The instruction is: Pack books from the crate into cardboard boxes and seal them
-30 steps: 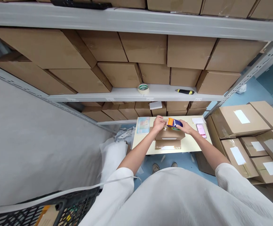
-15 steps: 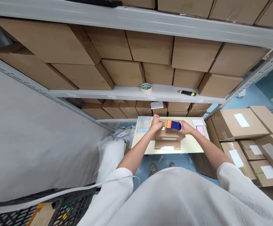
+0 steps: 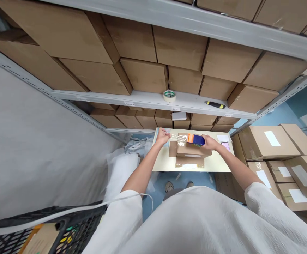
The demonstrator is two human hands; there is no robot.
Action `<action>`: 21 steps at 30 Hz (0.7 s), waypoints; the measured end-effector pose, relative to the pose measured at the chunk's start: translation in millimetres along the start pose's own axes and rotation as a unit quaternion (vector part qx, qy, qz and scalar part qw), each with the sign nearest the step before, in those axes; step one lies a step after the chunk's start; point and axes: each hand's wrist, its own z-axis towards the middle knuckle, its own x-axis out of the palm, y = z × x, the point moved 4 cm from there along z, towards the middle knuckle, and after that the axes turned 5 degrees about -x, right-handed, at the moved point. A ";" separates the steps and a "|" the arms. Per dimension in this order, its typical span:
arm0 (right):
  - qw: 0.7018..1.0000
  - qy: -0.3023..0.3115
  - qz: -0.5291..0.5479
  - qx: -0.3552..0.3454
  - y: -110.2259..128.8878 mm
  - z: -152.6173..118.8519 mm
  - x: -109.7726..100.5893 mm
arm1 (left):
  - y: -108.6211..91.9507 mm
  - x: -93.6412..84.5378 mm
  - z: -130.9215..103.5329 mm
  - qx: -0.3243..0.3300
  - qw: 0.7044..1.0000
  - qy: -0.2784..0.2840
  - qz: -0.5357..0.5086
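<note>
A blue and orange tape dispenser (image 3: 196,139) is gripped in my right hand (image 3: 209,142), over the top of a cardboard box (image 3: 192,151). From its orange end a strip of clear tape (image 3: 179,137) runs left to my left hand (image 3: 163,137), whose fingers pinch the free end. The box rests on a pale yellow table (image 3: 161,162), with one flap (image 3: 173,149) sticking out at its left and another flat cardboard piece (image 3: 190,161) with a white label in front.
Shelves packed with cardboard boxes (image 3: 144,76) rise behind the table. A tape roll (image 3: 169,95) and a yellow-black cutter (image 3: 215,104) lie on one shelf. A phone (image 3: 225,146) is at the table's right; labelled boxes (image 3: 271,143) are stacked beyond. A black crate (image 3: 74,233) stands lower left.
My left hand has moved left, away from the dispenser, drawing out a longer strip of clear tape. My right hand stays over the box with the dispenser. The view has shifted slightly.
</note>
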 end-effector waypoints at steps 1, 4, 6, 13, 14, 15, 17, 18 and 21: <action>1.000 0.002 -0.006 -0.001 0.7 1.7 1.0 | 4.5 -5.9 1.3 -0.013 1.000 0.007 -0.005; 0.999 0.006 -0.034 -0.003 2.1 7.3 4.7 | 20.7 -15.8 0.1 -0.039 0.999 0.019 -0.021; 0.999 0.005 -0.046 -0.001 2.6 9.7 6.8 | 32.5 -17.3 -2.6 -0.042 0.998 0.020 -0.031; 0.999 -0.012 -0.052 0.007 7.0 7.8 5.9 | 66.0 -8.2 -5.4 -0.040 0.997 0.023 -0.057; 0.998 -0.013 -0.054 0.008 7.9 7.7 5.0 | 69.6 -6.9 -5.0 -0.040 0.997 0.022 -0.061; 0.998 -0.013 -0.056 0.010 8.8 7.8 4.1 | 73.0 -5.7 -4.6 -0.041 0.997 0.020 -0.066; 0.998 -0.009 -0.064 0.014 9.9 9.2 2.9 | 80.1 -3.2 -4.1 -0.043 0.996 0.017 -0.073; 0.998 -0.006 -0.068 0.015 10.3 10.2 2.6 | 83.7 -1.5 -4.0 -0.044 0.996 0.015 -0.075; 0.997 0.003 -0.080 0.020 11.3 13.4 2.5 | 94.5 8.0 -4.4 -0.056 0.996 0.012 -0.075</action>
